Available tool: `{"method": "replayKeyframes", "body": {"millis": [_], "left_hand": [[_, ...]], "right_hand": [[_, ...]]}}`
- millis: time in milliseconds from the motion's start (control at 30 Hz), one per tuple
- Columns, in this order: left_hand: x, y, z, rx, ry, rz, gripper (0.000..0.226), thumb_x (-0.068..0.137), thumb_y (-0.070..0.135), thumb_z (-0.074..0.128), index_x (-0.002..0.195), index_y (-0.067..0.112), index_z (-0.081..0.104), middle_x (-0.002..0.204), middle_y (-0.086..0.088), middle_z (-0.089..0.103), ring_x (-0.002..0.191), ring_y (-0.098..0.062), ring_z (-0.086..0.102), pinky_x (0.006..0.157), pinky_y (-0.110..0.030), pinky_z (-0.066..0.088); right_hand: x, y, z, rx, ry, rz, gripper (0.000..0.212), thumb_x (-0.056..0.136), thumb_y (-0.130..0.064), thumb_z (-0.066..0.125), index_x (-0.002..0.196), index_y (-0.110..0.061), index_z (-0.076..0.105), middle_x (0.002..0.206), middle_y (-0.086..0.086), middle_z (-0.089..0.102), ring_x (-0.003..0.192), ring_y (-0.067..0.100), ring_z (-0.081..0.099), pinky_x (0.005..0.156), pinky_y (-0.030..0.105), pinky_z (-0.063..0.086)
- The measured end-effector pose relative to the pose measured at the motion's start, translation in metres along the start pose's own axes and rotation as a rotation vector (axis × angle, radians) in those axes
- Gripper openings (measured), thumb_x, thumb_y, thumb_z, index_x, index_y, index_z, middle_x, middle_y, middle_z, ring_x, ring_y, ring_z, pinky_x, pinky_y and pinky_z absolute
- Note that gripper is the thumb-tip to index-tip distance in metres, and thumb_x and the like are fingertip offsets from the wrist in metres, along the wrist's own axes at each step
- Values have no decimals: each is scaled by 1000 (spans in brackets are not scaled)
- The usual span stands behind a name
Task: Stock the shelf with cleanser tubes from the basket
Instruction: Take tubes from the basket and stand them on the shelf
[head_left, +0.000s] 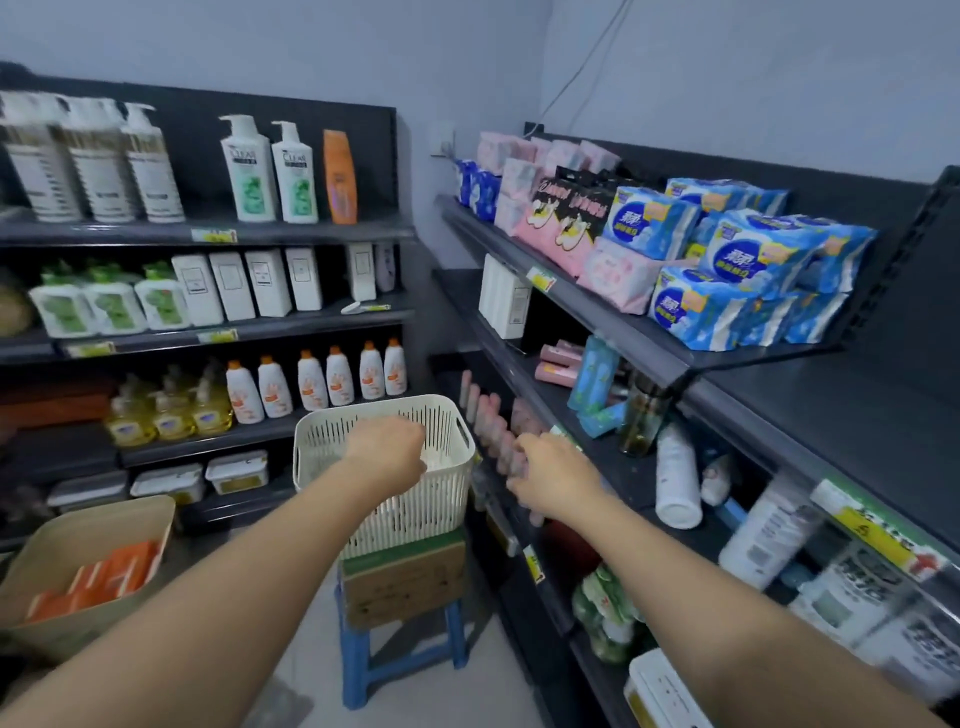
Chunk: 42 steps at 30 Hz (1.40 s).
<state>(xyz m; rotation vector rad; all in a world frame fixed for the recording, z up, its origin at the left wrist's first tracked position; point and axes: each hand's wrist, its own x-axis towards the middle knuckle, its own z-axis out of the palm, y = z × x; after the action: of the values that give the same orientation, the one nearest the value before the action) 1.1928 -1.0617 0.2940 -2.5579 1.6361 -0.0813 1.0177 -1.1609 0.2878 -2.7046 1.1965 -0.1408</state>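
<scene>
Now: both arms are out, one to each side
Left hand (387, 449): over the rim and down into the basket (332, 447), knuckles up; the fingers are hidden under the back of the hand, so I can't tell if they pinch anything
Right hand (553, 475): at the front edge of the shelf (608, 467) on the right, fingers curled round the last tube (505, 458) of the row
Tubes (488, 415): pink and upright, lined along the shelf front from the right hand back toward the corner
Basket: white with slotted walls, on a carton (405, 582), which sits on a blue stool (358, 670), just left of the shelf; something white shows inside by the left hand, too blurred to name
Bottle (678, 478): white, lying on its side on the same shelf, right of the tubes
Bin (93, 525): beige, lower left, orange boxes (104, 577) inside
</scene>
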Motion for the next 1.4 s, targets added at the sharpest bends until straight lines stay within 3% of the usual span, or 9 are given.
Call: {"method": "replayKeyframes", "body": {"millis": [167, 233, 467, 600, 833, 1133, 1400], "left_hand": [[24, -43, 24, 5, -42, -26, 23, 92, 34, 56, 102, 14, 59, 106, -5, 62, 98, -26, 60, 73, -35, 46], [32, -57, 32, -2, -61, -45, 24, 92, 35, 56, 102, 14, 59, 105, -5, 62, 98, -26, 60, 72, -35, 47], [71, -96, 59, 2, -134, -134, 22, 91, 30, 56, 106, 14, 61, 107, -6, 62, 97, -25, 61, 66, -31, 44], [99, -112, 77, -44, -177, -206, 23, 91, 33, 58, 106, 16, 61, 107, -5, 62, 99, -25, 59, 74, -34, 49], [153, -133, 111, -40, -258, -288, 25, 92, 33, 55, 112, 18, 59, 113, -3, 63, 102, -23, 61, 71, -33, 45], [191, -146, 163, -138, -371, -410, 35, 92, 34, 55, 121, 16, 59, 117, -4, 63, 103, -22, 62, 77, -33, 50], [219, -158, 223, -158, -579, -438, 35, 92, 32, 53, 124, 17, 56, 123, -4, 60, 111, -23, 60, 86, -34, 48]], "right_hand": [[46, -29, 27, -9, -44, -27, 39, 85, -34, 60, 119, -18, 55, 130, 9, 52, 118, 33, 49, 90, 44, 49], [63, -37, 37, -27, -65, -29, 37, 83, -32, 59, 118, -20, 56, 123, 7, 57, 113, 32, 53, 88, 45, 50], [125, -55, 61, -17, -131, -94, 38, 87, -30, 60, 122, -18, 56, 120, 6, 59, 112, 29, 55, 80, 36, 48], [166, -61, 79, 3, -166, -152, 36, 85, -29, 63, 119, -16, 58, 119, 7, 61, 109, 27, 57, 82, 36, 50], [241, -68, 111, 37, -263, -237, 38, 86, -31, 63, 121, -16, 57, 121, 6, 59, 114, 26, 54, 87, 35, 50], [308, -71, 160, 33, -400, -324, 40, 87, -27, 59, 125, -14, 55, 123, 8, 57, 113, 28, 52, 88, 36, 49], [348, -76, 210, -34, -553, -318, 44, 86, -28, 59, 127, -16, 52, 123, 8, 56, 114, 28, 51, 91, 37, 47]]}}
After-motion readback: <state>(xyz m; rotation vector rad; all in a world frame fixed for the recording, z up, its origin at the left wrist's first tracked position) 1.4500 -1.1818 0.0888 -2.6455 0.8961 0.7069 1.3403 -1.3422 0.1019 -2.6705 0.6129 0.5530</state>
